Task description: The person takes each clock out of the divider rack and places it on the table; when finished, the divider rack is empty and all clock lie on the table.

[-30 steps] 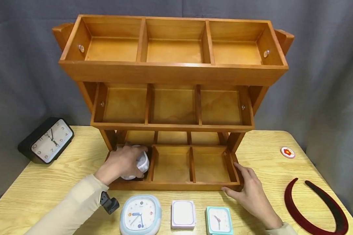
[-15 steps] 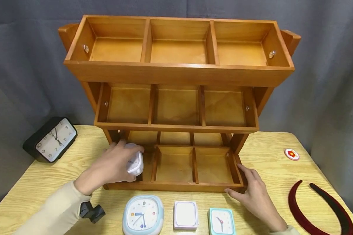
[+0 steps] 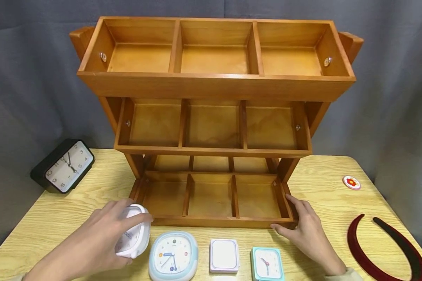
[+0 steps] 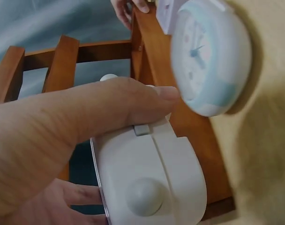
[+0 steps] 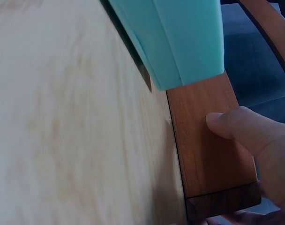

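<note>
My left hand (image 3: pixel 103 238) grips a small white alarm clock (image 3: pixel 135 232) above the table, left of a light-blue and white clock (image 3: pixel 173 255). In the left wrist view the thumb lies over the white clock's casing (image 4: pixel 142 164), beside a round knob. My right hand (image 3: pixel 307 234) holds the front right corner of the wooden rack's bottom tray (image 3: pixel 214 222). Its thumb presses on the tray's front face (image 5: pixel 213 154) in the right wrist view. Near that hand lies a teal clock (image 3: pixel 267 263); a pale lilac square clock (image 3: pixel 224 255) sits between it and the light-blue one.
The wooden rack's middle tray (image 3: pixel 214 150) and top tray (image 3: pixel 214 86) rise above, each with three compartments. At left stands a black clock (image 3: pixel 65 166). To the right lie a flower badge (image 3: pixel 351 182) and a dark red headband (image 3: pixel 363 255).
My left hand has lifted the white alarm clock out of the bottom tray's left compartment and carried it left and toward me. The right hand stays at the tray's corner.
</note>
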Tool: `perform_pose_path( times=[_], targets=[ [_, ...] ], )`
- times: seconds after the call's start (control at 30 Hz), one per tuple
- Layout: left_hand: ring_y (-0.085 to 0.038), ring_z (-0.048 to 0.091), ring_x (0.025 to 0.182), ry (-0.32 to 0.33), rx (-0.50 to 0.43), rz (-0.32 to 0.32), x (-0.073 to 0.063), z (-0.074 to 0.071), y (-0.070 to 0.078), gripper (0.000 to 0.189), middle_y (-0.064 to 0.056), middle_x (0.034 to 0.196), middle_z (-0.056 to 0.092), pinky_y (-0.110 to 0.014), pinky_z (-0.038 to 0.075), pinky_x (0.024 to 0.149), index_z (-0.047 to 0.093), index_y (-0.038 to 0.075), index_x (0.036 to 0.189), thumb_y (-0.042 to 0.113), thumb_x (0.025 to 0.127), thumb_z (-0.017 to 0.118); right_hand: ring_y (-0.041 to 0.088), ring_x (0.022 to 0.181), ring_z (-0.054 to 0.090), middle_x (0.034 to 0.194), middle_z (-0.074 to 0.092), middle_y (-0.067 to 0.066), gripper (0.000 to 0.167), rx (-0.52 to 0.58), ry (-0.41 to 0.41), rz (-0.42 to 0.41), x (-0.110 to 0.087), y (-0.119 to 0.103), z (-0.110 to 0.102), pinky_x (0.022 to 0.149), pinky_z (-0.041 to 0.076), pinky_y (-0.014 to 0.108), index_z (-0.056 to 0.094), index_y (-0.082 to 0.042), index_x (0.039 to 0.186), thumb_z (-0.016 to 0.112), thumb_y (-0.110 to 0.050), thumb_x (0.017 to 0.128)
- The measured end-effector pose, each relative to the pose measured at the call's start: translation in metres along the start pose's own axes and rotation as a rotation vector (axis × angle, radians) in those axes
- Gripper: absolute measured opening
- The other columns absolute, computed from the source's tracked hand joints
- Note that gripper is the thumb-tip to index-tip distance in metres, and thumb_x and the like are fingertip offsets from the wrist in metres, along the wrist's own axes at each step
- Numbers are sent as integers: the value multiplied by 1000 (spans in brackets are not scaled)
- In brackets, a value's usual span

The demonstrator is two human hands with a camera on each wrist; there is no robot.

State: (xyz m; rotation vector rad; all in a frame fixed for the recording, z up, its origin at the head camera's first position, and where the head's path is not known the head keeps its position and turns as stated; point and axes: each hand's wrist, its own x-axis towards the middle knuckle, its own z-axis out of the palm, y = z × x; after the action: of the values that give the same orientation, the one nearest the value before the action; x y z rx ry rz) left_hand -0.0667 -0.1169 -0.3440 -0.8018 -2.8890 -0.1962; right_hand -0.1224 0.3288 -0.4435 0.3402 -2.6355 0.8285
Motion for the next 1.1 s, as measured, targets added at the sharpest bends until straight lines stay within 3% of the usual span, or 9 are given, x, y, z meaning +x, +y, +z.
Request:
perform_pose_path(
  times=[0.13,0.27,0.4,0.7,0.77,1.0,1.1],
  targets=[
    [-28,56,98,-44,-10,-10,-13,10,-5,78,-9,119,54,-47,49,71,59,41,116,36,46,94,32,92,60,106,59,19,87,-9,4,6,-1,-1,1,72,50,47,50,3,133,91,-26,62],
    [-33,56,99,-82,-47,3,-22,22,-14,79,-15,121,54,-52,49,69,59,38,116,37,45,94,32,93,60,106,59,18,86,-4,7,11,-1,-2,2,73,50,47,50,4,133,91,-24,62],
    [-40,56,103,-162,-126,-17,-28,34,-20,77,-21,125,53,-57,49,70,59,36,120,46,51,91,32,92,60,105,58,18,86,-6,1,7,-2,-3,3,73,51,47,50,5,133,90,-21,62],
    [-27,51,93,-196,-179,5,-34,54,-24,80,-13,115,53,-43,43,63,58,34,121,74,55,77,35,93,60,106,58,20,86,5,-3,3,-4,-6,2,74,51,50,50,5,132,91,-21,61],
    [-26,50,94,-208,-190,-5,-32,55,-22,77,-10,114,53,-43,43,64,58,36,121,73,56,77,34,94,60,106,58,21,86,-1,2,-1,-4,-6,1,74,51,50,50,4,132,91,-21,61],
    [-24,50,93,-148,-138,13,-32,59,-16,74,-8,114,53,-47,44,68,58,40,119,42,54,90,35,94,59,106,58,21,86,-1,12,-24,-3,-5,1,75,50,51,50,5,131,91,-19,60],
    [-23,50,94,-151,-131,3,-35,59,-16,74,-8,115,53,-47,43,69,57,40,120,42,54,90,35,94,60,106,58,21,86,7,7,-25,-2,-6,2,75,50,52,50,4,132,91,-20,60]
  ],
)
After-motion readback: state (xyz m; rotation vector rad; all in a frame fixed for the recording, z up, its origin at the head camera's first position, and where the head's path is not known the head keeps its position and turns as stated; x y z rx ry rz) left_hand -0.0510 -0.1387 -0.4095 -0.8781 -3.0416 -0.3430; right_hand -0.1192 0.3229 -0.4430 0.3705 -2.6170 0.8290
